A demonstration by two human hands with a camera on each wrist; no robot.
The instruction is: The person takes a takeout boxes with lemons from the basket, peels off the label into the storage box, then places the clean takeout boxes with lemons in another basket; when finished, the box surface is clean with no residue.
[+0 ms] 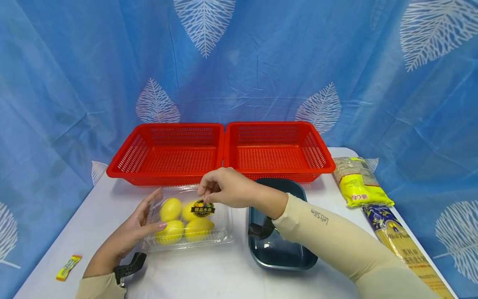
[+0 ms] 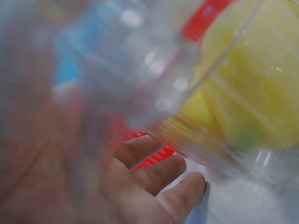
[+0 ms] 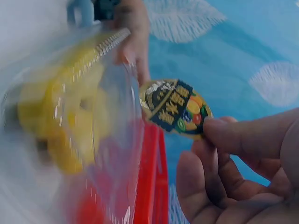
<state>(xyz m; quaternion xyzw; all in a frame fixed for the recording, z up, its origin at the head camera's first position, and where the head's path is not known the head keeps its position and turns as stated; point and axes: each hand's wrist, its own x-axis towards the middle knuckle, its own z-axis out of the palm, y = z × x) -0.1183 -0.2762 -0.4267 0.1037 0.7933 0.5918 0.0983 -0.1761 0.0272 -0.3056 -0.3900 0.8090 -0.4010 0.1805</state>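
Note:
A clear plastic clamshell box (image 1: 223,232) with several lemons (image 1: 171,209) in it sits on the table before the red baskets. My left hand (image 1: 136,222) holds the box by its left side, thumb over the lid and fingers along the outer edge. In the left wrist view the lemons (image 2: 254,74) show blurred through the plastic. Between thumb and forefinger, my right hand (image 1: 228,187) pinches the edge of an oval sticker (image 3: 175,108), black and gold with printed fruit. From the right wrist view, the sticker stands up off the lid, beside the box (image 3: 107,116).
Two red baskets (image 1: 123,164) (image 1: 280,171) stand side by side at the back. Under my right forearm is a dark blue tub (image 1: 284,265). A yellow-labelled bag (image 1: 358,182) and a pasta pack (image 1: 407,245) line the right edge. A small yellow packet (image 1: 69,268) lies front left.

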